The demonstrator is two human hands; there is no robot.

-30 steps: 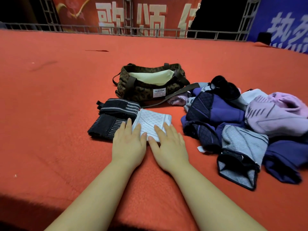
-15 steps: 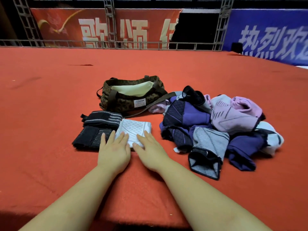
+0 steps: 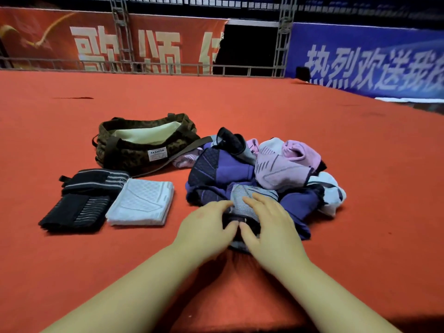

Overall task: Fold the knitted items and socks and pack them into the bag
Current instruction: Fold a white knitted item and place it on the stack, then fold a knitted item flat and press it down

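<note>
Clearly, the bag bears a label reading "FASHION".

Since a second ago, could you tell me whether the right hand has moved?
Yes. The right hand has gone rightward, off the folded white item and onto the grey striped piece in the pile.

Your left hand and right hand have left the folded white piece (it now lies uncovered) and moved right onto the grey striped item at the pile's near edge.
</note>
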